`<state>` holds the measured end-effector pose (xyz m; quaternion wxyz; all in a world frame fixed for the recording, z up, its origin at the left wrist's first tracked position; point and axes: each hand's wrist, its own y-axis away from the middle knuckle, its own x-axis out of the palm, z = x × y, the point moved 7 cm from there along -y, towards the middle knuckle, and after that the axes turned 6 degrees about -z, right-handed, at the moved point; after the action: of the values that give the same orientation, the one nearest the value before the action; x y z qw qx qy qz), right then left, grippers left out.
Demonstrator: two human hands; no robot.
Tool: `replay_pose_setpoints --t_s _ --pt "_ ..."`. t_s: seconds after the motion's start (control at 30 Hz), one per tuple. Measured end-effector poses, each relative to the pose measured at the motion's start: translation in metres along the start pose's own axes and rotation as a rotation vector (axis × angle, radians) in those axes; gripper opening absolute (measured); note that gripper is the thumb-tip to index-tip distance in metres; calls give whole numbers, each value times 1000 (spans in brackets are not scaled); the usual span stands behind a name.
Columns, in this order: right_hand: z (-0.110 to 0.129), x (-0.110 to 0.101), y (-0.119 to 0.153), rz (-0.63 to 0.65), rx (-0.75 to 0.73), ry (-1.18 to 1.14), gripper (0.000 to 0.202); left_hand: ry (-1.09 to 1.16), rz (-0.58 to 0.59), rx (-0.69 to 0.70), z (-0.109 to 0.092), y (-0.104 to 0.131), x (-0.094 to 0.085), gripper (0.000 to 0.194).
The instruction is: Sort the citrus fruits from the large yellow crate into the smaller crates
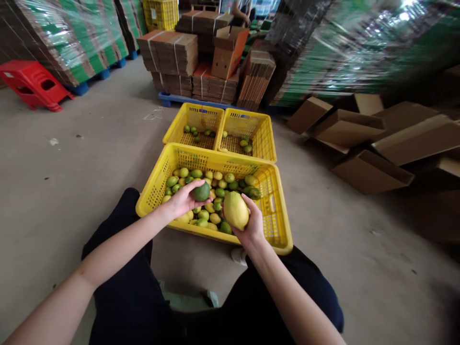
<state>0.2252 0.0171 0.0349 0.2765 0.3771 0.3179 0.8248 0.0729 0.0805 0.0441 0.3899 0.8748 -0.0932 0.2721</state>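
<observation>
1. Two pieces of fruit are held over the large front basket (285, 235), one in each hand
2. The left hand (184, 200) has its fingers and thumb around a dark green fruit (201, 191)
3. The right hand (254, 221) grips a larger yellow fruit (236, 211), its fingers partly hidden behind the fruit
4. Below both hands, many green and yellow fruits (214, 218) lie in the front basket, mostly toward its left and middle
5. Just beyond it, side by side, stand a left rear basket (206, 109) and a right rear basket (251, 116), each with a few mostly green fruits at the bottom
6. Farther off, stacked flat cardboard (172, 52) rests on a blue pallet (170, 98); a red stool (36, 81) is at far left, open cartons (345, 127) at right
</observation>
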Motion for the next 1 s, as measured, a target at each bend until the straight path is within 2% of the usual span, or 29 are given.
replay_pose_setpoints --t_s 0.1,0.23,0.33,0.47,0.53,0.63,0.8,1.0 --pt "-4 1 -3 20 56 16 21 -14 -60 -38 5 -2 -4 29" --pt "-8 2 -9 26 61 49 24 43 -137 -48 7 -3 -9 26" --pt "-10 4 -11 55 50 62 23 120 -154 -26 6 -2 -9 23" --pt "-16 3 -9 36 143 61 25 171 -157 -66 9 -1 -7 25" --pt "-16 5 -6 71 171 53 23 158 -170 -92 11 -1 -8 29" --pt "-12 9 -2 102 125 67 16 99 -167 -103 11 1 -6 32" --pt "-9 9 2 118 84 55 14 7 -154 -44 7 4 -5 18" --pt "-4 5 -2 156 -4 -15 13 41 -129 1 7 0 -9 38"
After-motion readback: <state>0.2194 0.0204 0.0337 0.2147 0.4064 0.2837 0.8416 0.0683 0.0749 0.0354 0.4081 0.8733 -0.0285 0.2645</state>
